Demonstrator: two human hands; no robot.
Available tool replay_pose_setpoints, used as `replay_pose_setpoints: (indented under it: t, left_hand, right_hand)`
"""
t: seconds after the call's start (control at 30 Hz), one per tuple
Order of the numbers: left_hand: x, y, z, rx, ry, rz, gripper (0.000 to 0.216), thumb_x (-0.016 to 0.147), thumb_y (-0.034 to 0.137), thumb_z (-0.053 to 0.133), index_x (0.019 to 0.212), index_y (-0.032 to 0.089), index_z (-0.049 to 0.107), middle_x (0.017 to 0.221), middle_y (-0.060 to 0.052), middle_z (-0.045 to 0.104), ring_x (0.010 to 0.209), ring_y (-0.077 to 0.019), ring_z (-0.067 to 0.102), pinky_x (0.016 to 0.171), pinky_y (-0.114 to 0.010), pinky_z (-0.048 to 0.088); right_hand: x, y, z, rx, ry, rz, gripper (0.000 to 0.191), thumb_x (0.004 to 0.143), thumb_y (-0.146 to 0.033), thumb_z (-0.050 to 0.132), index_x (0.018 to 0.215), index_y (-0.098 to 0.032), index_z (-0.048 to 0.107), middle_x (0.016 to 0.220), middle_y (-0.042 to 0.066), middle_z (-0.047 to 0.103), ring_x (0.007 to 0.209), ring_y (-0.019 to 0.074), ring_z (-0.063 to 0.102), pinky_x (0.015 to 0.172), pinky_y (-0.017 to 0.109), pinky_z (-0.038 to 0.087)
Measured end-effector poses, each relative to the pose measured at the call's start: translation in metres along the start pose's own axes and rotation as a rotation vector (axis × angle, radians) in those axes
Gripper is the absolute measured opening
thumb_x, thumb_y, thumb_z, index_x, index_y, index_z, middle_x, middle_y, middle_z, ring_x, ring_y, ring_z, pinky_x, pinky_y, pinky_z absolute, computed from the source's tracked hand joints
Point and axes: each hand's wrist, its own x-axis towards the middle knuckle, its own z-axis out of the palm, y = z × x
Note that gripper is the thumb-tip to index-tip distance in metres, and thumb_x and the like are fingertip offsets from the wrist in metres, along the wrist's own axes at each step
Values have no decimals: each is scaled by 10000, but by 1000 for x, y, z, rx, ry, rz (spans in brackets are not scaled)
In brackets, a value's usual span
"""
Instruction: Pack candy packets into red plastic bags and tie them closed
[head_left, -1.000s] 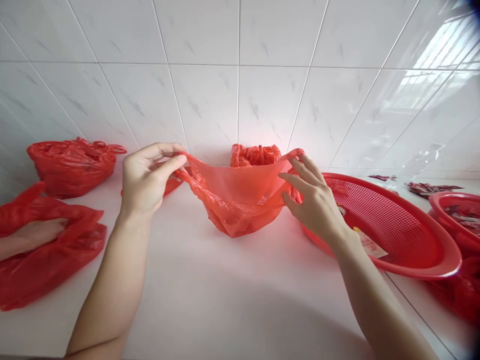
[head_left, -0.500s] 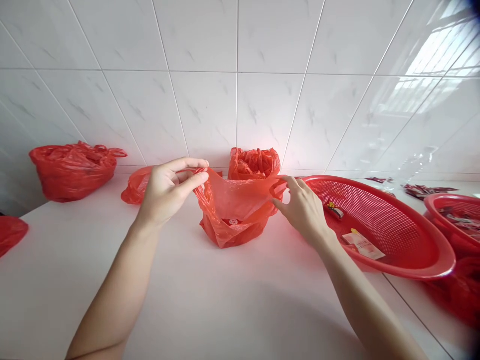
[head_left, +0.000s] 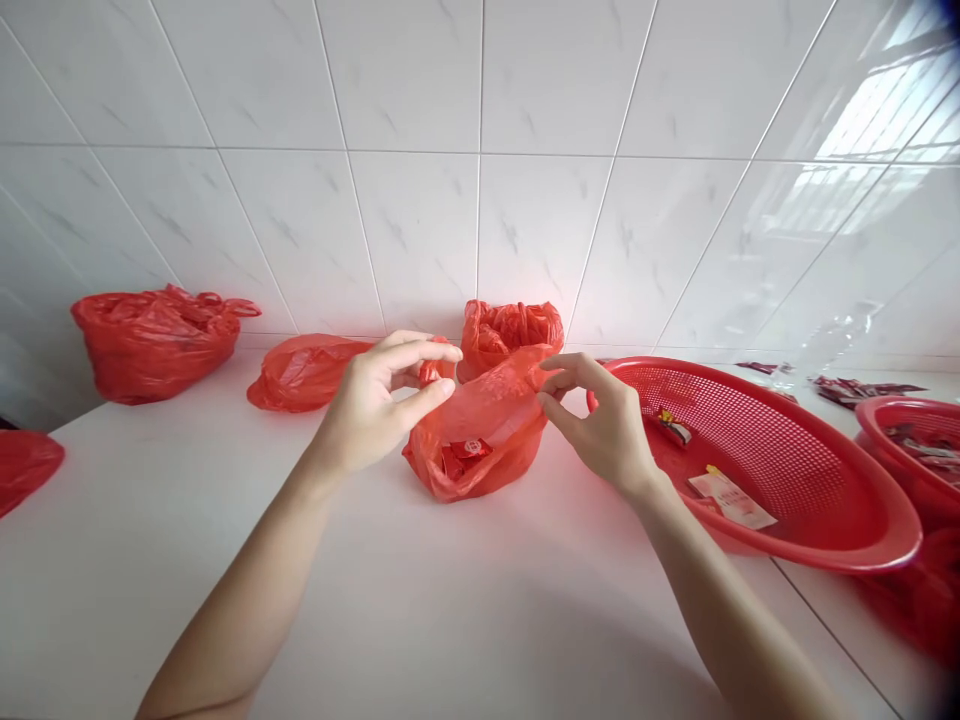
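A small red plastic bag [head_left: 480, 435] sits on the white counter [head_left: 420, 610], with red packets showing through its thin wall. My left hand [head_left: 379, 400] pinches the bag's left handle between thumb and fingers. My right hand [head_left: 596, 420] pinches the right handle. The two hands are close together above the bag's mouth, which is drawn nearly closed.
Behind it a second filled red bag [head_left: 514, 330] stands against the tiled wall. Two more red bags [head_left: 304, 372] [head_left: 154, 340] lie to the left, another [head_left: 26, 465] at the left edge. A red mesh basket [head_left: 810, 540] holding a few packets lies right, with a second basket [head_left: 911, 440] beyond.
My hands have come together, drawing the bag's stretched handles inward and closing its mouth. Another person's hand and the red bag at the left have gone out of view.
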Motion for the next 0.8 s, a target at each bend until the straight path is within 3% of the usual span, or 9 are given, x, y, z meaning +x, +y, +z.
replay_pose_setpoints:
  t: [0.17, 0.27, 0.37, 0.47, 0.53, 0.63, 0.8]
  left_hand:
    - [-5, 6, 22, 113, -120, 30, 411, 882, 230, 654, 1282, 323, 654, 1166, -41, 659, 989, -182, 631, 901, -346, 533]
    - [-7, 10, 31, 101, -162, 63, 259, 898, 229, 626, 1127, 287, 730, 1097, -49, 675, 1022, -200, 634, 884, -341, 537]
    - [-6, 13, 31, 43, -101, 84, 146, 901, 248, 620, 985, 238, 739, 1008, -57, 687, 938, -196, 650, 816, -332, 547]
    - [-6, 18, 27, -33, -11, 84, 111, 893, 255, 638, 956, 225, 725, 983, -57, 699, 945, -207, 655, 849, -351, 545]
    - [-6, 21, 25, -72, 26, 66, 108, 883, 264, 663, 958, 224, 729, 998, -56, 706, 979, -213, 659, 889, -358, 540]
    - [-6, 24, 23, -123, 87, 8, 198, 854, 306, 713, 1036, 231, 737, 1082, -61, 710, 998, -216, 665, 902, -358, 540]
    - [-6, 19, 9, -140, 59, -49, 492, 802, 291, 763, 1281, 262, 661, 1266, -80, 669, 1110, -249, 649, 994, -402, 518]
  right_hand:
    - [-7, -24, -3, 426, -66, -126, 227, 869, -187, 670, 1088, -231, 629, 849, -1, 702, 879, 181, 677, 953, 394, 502]
    - [-10, -28, 2, 519, -97, -108, 241, 876, -238, 695, 1106, -234, 623, 885, 17, 708, 894, 187, 685, 980, 416, 506]
    - [-11, -25, 8, 503, -82, -89, 543, 805, -327, 784, 1289, -261, 546, 1164, 73, 682, 1113, 229, 642, 1043, 441, 480]
    - [-10, -19, 19, 439, -204, -68, 871, 715, -428, 846, 1457, -281, 414, 1492, 119, 482, 1372, 284, 462, 1114, 471, 418]
    - [-11, -17, 26, 424, -242, -25, 715, 779, -468, 784, 1401, -269, 494, 1489, 113, 492, 1384, 286, 445, 1125, 469, 396]
    - [-11, -18, 32, 497, -189, 70, 308, 929, -468, 605, 1116, -230, 664, 1266, 88, 652, 1224, 259, 574, 1055, 424, 447]
    - [-9, -17, 23, 709, -66, 215, 250, 946, -467, 568, 902, -228, 627, 976, 44, 689, 951, 217, 643, 852, 353, 521]
